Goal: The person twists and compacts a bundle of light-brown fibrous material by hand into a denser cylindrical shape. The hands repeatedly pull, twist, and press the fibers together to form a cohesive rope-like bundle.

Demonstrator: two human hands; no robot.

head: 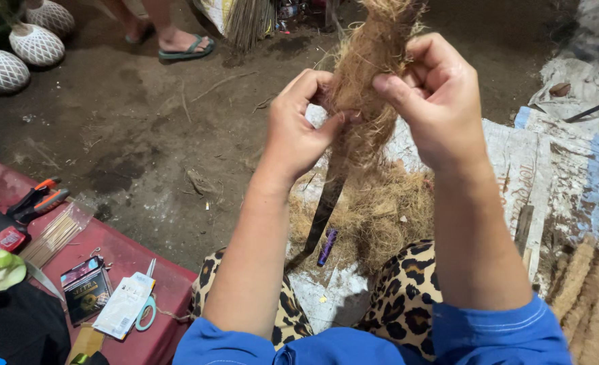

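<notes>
Left hand (299,128): centre of frame, thumb and fingers pinching the fibre bundle.
Right hand (434,101): upper right of centre, fingers curled, gripping the same bundle.
Fibre bundle (367,74): brown, shaggy, upright between both hands.
Loose fibre pile (374,216): below the hands.
Red table (130,260): lower left, bearing scissors (147,307).

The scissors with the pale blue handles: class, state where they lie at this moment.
In the head view, the scissors lie lower left on the red table, partly under a white packet, left of the left hand.
</notes>
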